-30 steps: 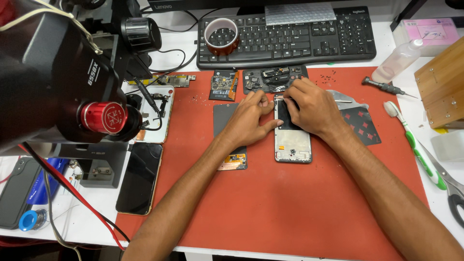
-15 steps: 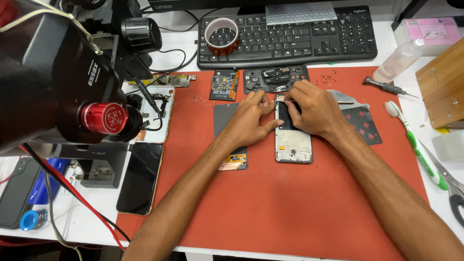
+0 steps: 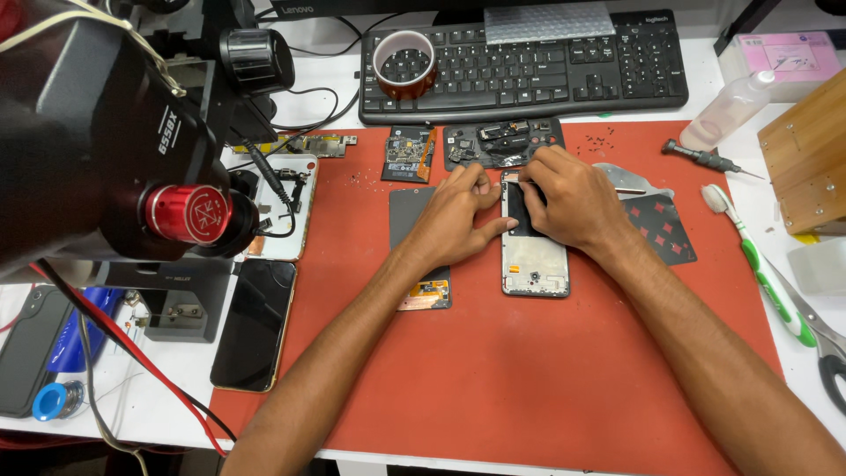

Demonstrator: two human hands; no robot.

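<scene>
Two hands, left and right, pinch the top of one opened phone. One keyboard, one toothbrush lie nearby.

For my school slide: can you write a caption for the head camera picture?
Both hands, left hand and right hand, press on an opened phone frame lying on a red mat.

A white workbench carries a red work mat. On the mat lies an opened phone frame. Just left of the frame lies a dark screen panel; beyond it, circuit boards and a black keyboard. Well left, off the mat, lies a black phone; well right, a green toothbrush.
</scene>
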